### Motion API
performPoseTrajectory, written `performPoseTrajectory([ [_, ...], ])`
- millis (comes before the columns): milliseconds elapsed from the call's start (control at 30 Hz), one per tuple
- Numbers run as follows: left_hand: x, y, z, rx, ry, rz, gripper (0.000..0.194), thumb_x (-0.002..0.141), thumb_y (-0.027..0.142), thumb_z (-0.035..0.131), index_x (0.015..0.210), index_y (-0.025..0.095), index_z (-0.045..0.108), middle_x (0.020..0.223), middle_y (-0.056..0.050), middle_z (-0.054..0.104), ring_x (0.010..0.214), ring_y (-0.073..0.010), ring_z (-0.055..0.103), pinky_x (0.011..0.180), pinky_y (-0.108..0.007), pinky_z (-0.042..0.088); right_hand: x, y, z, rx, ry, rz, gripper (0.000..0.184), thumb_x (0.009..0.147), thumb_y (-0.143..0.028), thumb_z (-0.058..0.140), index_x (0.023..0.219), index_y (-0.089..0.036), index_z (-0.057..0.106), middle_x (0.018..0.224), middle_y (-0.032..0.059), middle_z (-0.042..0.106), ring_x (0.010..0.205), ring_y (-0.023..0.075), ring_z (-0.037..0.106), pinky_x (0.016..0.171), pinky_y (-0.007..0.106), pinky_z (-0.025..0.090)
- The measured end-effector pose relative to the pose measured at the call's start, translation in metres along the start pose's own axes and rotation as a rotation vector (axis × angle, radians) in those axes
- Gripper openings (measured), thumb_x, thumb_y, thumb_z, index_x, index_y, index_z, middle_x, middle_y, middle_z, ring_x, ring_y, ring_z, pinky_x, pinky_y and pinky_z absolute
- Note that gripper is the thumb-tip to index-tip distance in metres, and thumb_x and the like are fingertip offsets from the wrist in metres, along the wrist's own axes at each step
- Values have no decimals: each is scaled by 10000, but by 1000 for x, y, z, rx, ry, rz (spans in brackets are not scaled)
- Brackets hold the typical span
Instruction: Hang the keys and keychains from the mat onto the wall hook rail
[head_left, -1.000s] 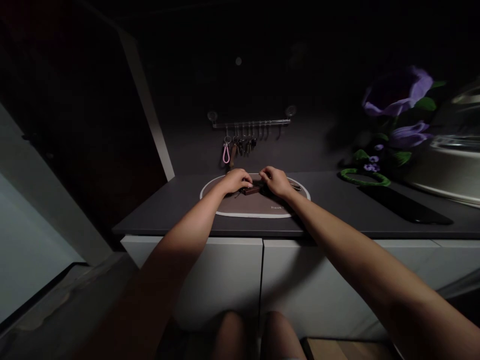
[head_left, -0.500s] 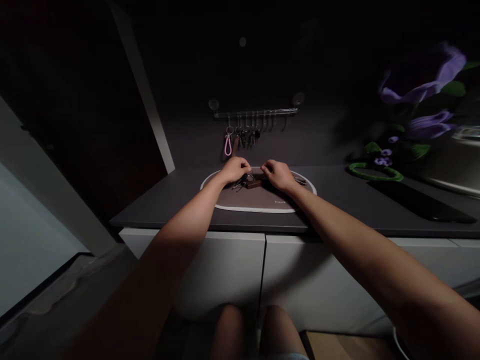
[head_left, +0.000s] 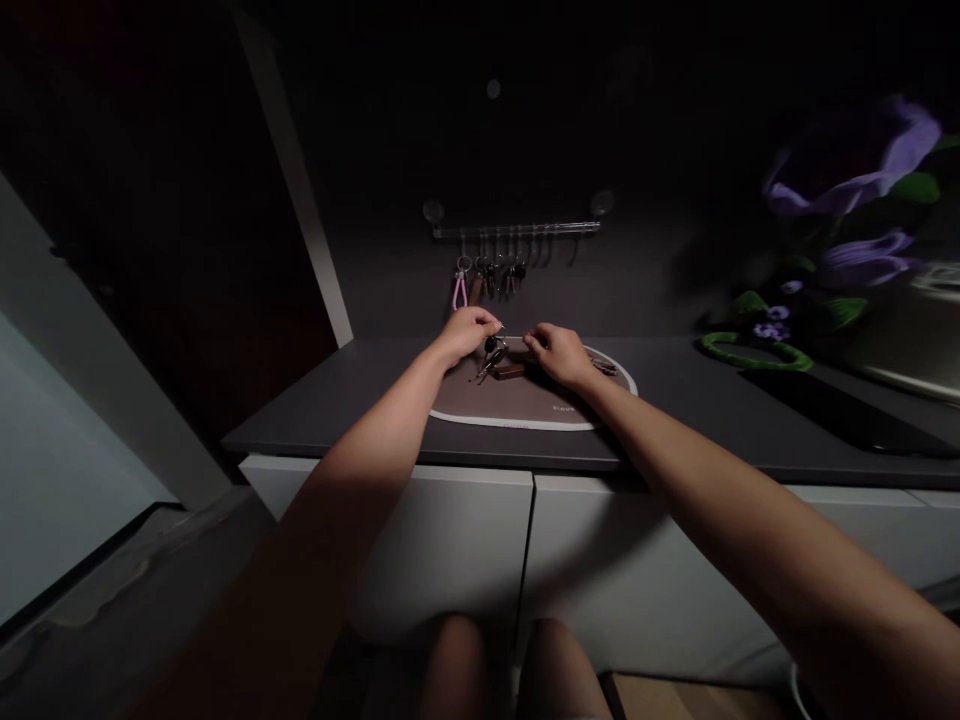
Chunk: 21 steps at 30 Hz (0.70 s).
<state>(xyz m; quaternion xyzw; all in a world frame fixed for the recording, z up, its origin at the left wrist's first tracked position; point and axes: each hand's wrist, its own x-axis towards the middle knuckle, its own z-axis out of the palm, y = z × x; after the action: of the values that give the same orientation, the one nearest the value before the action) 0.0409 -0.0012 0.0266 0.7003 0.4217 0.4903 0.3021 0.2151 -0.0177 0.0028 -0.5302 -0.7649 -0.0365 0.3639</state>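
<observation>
My left hand (head_left: 471,332) pinches a key ring between thumb and fingers, and a bunch of keys (head_left: 491,358) dangles from it over the oval brown mat (head_left: 517,405). Just to its right, my right hand (head_left: 556,350) is closed with fingertips pressed together; whatever it grips, if anything, is too small to make out. Between the two hands a brown key fob (head_left: 512,371) lies low over the mat, partly behind my right hand. More keys (head_left: 604,365) rest on the mat to the right of that hand.
A clear hook rail (head_left: 517,230) on the wall carries several sets of keys and a pink strap (head_left: 460,290). Purple flowers (head_left: 862,260), a green ring (head_left: 754,352) and a dark flat slab (head_left: 851,412) occupy the counter's right side. White cabinet doors (head_left: 450,540) stand below.
My left hand has lifted the key ring slightly, so its keys now hang more upright. The right hand stays nearly in place, and the view has shifted a little.
</observation>
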Motion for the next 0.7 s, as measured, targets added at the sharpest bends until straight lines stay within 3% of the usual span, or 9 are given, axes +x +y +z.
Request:
performPoseTrajectory([
  [333,5,-2,-3,-159,30,-37,100,696,207,619,728,113,627,677,-11,588,614,-87,502,698,-270,406,-4,-7,-4,170,-3,-24,183,801,-281,495,859,-174,633,820,44,658,726,141,554,703,247,385],
  [500,6,1,-2,-283,49,-20,102,710,196,620,747,101,614,673,-12,593,604,-68,503,669,-232,421,-4,-9,-3,317,1,-36,189,793,-307,508,862,-172,621,843,39,651,721,132,545,702,253,400],
  [700,4,5,-1,-426,29,3,115,704,207,627,752,105,603,715,-13,604,646,-65,517,669,-212,421,-5,-15,-5,419,59,-142,232,785,-353,526,914,-181,613,918,50,619,806,143,544,712,257,417],
])
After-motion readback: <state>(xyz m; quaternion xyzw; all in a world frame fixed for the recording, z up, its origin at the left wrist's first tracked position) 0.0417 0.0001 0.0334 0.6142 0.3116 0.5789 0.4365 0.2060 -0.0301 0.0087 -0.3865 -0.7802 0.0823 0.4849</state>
